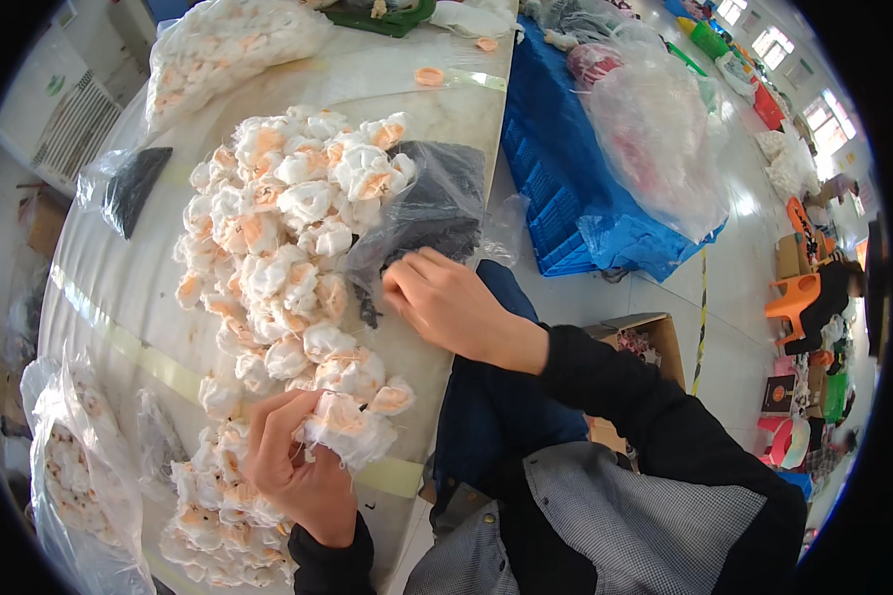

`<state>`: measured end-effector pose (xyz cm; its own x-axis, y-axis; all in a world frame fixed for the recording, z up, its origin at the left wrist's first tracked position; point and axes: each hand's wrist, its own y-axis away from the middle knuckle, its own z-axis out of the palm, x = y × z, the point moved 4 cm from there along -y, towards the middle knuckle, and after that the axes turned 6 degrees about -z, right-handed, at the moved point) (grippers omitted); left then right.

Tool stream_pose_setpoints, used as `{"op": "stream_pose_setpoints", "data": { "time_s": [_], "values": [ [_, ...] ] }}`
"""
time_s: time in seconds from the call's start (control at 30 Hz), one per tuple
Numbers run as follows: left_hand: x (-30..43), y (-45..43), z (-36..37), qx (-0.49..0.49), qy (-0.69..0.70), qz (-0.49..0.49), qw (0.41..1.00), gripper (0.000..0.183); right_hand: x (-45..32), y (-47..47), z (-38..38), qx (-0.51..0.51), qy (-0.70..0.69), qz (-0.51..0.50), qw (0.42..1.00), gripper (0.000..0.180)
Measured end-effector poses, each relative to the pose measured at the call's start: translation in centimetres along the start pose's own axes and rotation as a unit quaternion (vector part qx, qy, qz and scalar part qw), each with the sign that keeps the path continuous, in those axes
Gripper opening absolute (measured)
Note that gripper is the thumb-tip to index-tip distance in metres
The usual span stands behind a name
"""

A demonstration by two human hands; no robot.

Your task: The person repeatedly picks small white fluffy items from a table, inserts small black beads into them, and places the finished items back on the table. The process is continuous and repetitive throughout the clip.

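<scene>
My left hand (298,461) holds a white, fluffy piece with peach-orange patches (350,431), which looks like a soft fabric flower, between thumb and fingers. Beneath and beyond it lies a big heap of similar white and peach pieces (275,223) on the table. My right hand (446,305) is at the near end of a clear plastic bag with dark grey-black material (439,186) inside. Its fingers are bunched and slightly blurred, with the tips at the dark material; what they grip is hidden. Loose black scraps (368,309) lie beside these fingertips.
The table (171,297) has a plastic-like cover with tape strips. Bags of white pieces (231,52) (82,476) stand at its far and left sides. A peach ring (429,76) lies near the edge. On the floor are a blue crate (551,201) and a cardboard box (662,342).
</scene>
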<state>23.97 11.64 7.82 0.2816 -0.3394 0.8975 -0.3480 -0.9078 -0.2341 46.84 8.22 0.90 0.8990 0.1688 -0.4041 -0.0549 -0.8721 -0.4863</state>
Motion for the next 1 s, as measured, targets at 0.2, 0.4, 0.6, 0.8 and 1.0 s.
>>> {"op": "stream_pose_setpoints", "data": {
  "time_s": [0.2,0.4,0.6,0.8,1.0],
  "values": [
    [-1.4,0.0,1.0,-0.025,0.039,-0.041,0.998,0.034,-9.6,5.1,-4.1,0.059,-0.298,-0.11,0.946,0.017],
    [-1.7,0.7,2.0,-0.103,0.114,-0.132,0.979,0.02,-10.0,4.3,-3.6,0.11,-0.265,-0.041,0.957,0.019],
    [-1.7,1.1,2.7,-0.153,0.269,-0.263,0.914,0.021,-8.1,4.6,-3.7,0.104,-0.336,0.097,0.931,0.016],
    [-1.0,1.4,2.9,-0.152,0.292,-0.286,0.9,0.019,-8.2,4.9,-4.0,0.125,-0.394,0.063,0.908,0.014],
    [0.1,1.3,2.9,-0.186,0.316,-0.291,0.884,0.02,-8.3,4.7,-4.4,0.145,-0.381,0.02,0.913,0.015]
  ]
}}
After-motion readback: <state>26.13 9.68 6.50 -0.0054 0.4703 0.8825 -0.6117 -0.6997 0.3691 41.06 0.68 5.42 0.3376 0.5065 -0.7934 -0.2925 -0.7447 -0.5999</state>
